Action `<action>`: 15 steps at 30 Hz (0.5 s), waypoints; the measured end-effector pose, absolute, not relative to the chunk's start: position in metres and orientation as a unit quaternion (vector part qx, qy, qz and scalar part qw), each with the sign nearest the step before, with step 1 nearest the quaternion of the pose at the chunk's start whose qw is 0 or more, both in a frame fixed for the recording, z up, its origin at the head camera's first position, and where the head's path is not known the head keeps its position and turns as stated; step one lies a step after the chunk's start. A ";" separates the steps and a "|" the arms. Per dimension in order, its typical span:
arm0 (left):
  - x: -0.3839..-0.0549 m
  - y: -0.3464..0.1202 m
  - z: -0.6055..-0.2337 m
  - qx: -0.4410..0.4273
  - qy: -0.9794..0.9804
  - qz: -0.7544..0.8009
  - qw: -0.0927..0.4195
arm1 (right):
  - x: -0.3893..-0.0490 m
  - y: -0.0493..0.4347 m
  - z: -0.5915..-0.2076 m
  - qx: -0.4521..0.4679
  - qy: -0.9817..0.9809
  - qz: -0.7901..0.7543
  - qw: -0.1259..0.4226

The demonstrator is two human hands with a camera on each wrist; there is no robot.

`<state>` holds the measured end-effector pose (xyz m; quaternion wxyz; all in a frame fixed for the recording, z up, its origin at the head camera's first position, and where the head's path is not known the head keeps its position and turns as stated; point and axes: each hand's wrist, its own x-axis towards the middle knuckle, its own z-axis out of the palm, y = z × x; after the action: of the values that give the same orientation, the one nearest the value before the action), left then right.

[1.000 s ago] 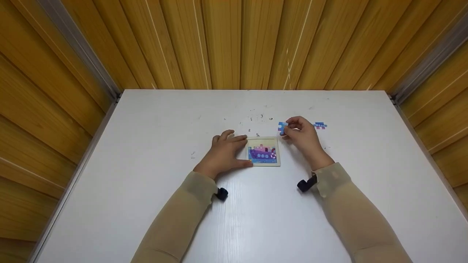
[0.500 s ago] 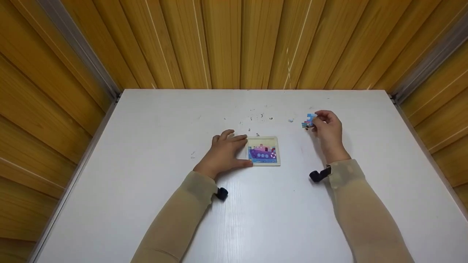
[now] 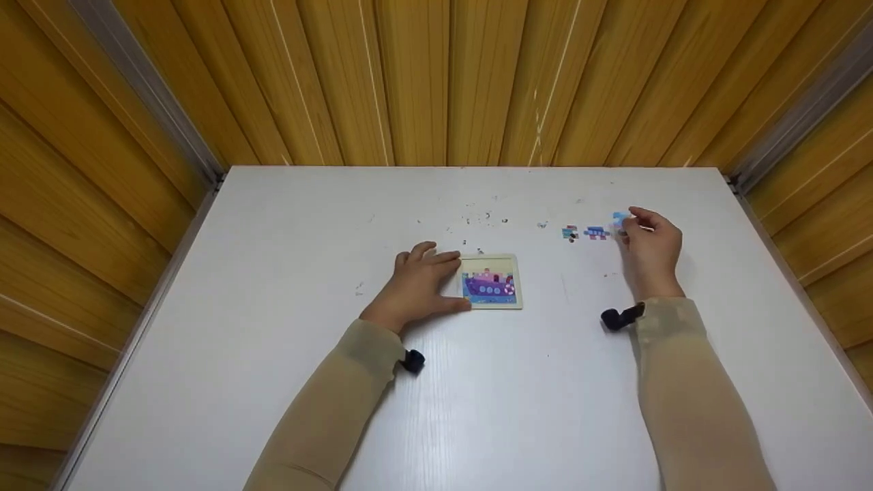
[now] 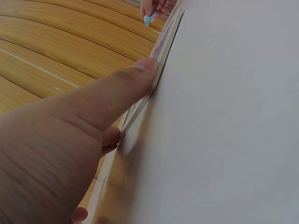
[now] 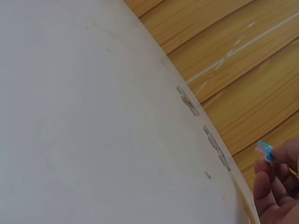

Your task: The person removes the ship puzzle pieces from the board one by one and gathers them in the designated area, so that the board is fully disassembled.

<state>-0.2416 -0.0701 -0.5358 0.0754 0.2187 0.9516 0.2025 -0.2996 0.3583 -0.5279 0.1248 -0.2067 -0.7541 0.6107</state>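
Observation:
A small pale-framed jigsaw tray [image 3: 520,283] lies on the white table, with a purple and pink boat picture in its lower part and a bare strip along its top. My left hand [image 3: 419,286] holds the tray at its left side, thumb at the lower corner and index finger at the upper one; the left wrist view shows the thumb [image 4: 126,84] on the edge. Between thumb and fingers my right hand [image 3: 655,245] pinches a light-blue jigsaw piece [image 5: 265,150] above the table. Left of that hand lie two loose pieces, one blue-purple [image 3: 597,233] and one multicoloured [image 3: 570,234].
The white table [image 3: 307,225] carries small dark marks behind the tray. Yellow wood-look panels [image 3: 423,82] rise at its back and sides. A small black camera [image 3: 412,361] is on the left wrist, and another camera [image 3: 614,319] on the right.
My right hand has moved rightward from beside the tray with the light-blue piece, past the two loose pieces, which now both show. The left hand and tray have stayed put.

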 end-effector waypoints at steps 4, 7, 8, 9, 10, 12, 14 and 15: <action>-0.242 -0.071 -0.535 0.218 0.951 0.207 0.070 | -0.301 0.365 -0.528 -0.222 -0.780 0.573 0.115; -0.242 -0.071 -0.534 0.218 0.951 0.208 0.065 | -0.302 0.368 -0.529 -0.221 -0.799 0.548 0.110; -0.242 -0.071 -0.534 0.219 0.951 0.207 0.064 | -0.302 0.368 -0.529 -0.218 -0.807 0.538 0.109; -0.242 -0.071 -0.534 0.219 0.952 0.206 0.063 | -0.302 0.369 -0.530 -0.214 -0.815 0.528 0.107; -0.242 -0.071 -0.534 0.220 0.952 0.205 0.064 | -0.302 0.369 -0.531 -0.209 -0.824 0.515 0.107; -0.241 -0.070 -0.534 0.220 0.951 0.206 0.065 | -0.301 0.368 -0.533 -0.201 -0.842 0.489 0.106; -0.240 -0.070 -0.535 0.220 0.950 0.209 0.069 | -0.300 0.368 -0.534 -0.192 -0.860 0.461 0.109; -0.240 -0.070 -0.535 0.219 0.950 0.210 0.070 | -0.299 0.368 -0.535 -0.189 -0.866 0.451 0.109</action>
<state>-0.2402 -0.0696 -0.5352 0.0700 0.2188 0.9502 0.2104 -0.2991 0.3677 -0.5350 0.1090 -0.1887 -0.8657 0.4507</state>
